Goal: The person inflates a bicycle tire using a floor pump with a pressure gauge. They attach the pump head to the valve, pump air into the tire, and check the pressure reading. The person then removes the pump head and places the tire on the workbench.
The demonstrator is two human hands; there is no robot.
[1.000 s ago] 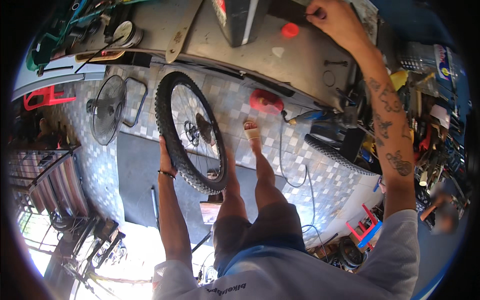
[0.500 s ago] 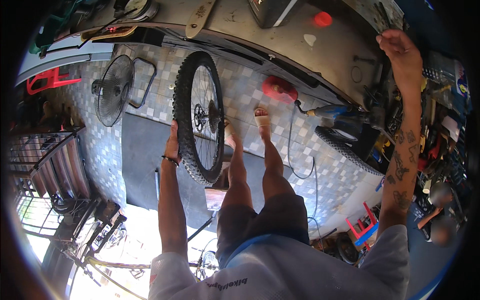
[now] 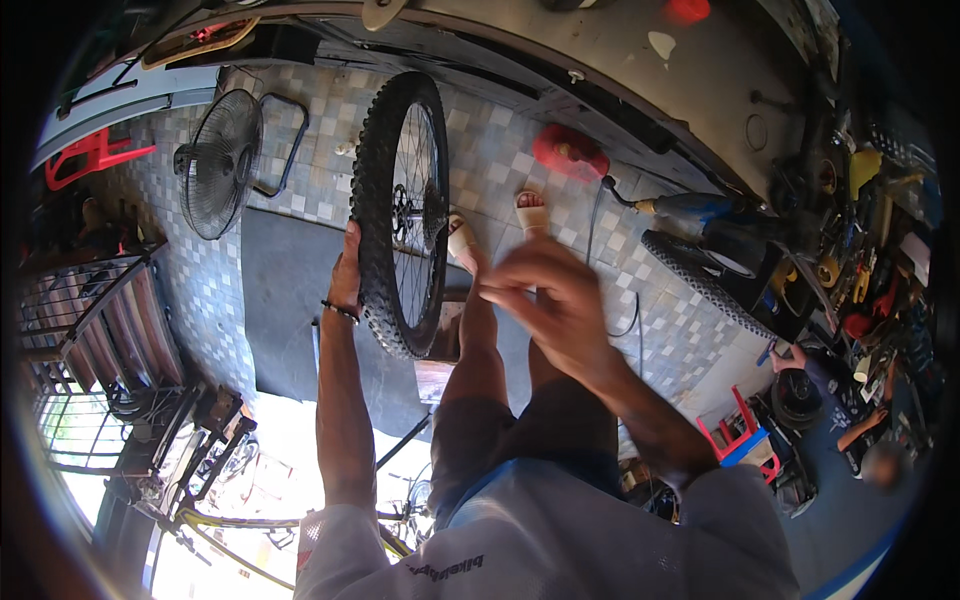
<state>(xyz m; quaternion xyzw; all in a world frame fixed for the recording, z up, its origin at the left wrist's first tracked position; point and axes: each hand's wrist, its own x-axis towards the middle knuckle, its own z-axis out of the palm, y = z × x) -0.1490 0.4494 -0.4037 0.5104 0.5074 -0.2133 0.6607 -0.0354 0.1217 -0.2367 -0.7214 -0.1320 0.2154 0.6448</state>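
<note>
A bicycle wheel (image 3: 377, 215) with a knobby black tyre stands upright in front of me, its spokes, brake disc and cassette facing right. My left hand (image 3: 345, 272) grips the tyre by its left side, the fingers hidden behind it. To the right of the wheel, above my legs, my right hand (image 3: 556, 305) is in the air, thumb and fingers pinched together and somewhat blurred. Whatever lies in that pinch, if anything, is too small to make out. The right hand does not touch the wheel.
A workbench (image 3: 640, 95) runs across the far side. A floor fan (image 3: 222, 165) stands at left, beside a dark mat (image 3: 290, 300). A red container (image 3: 570, 153) and another tyre (image 3: 700, 285) lie right of the wheel. Another person (image 3: 850, 390) is at far right.
My right hand has come down from the cluttered far-right end of the bench to near the wheel. The left hand keeps its grip on the tyre. The view has shifted slightly.
</note>
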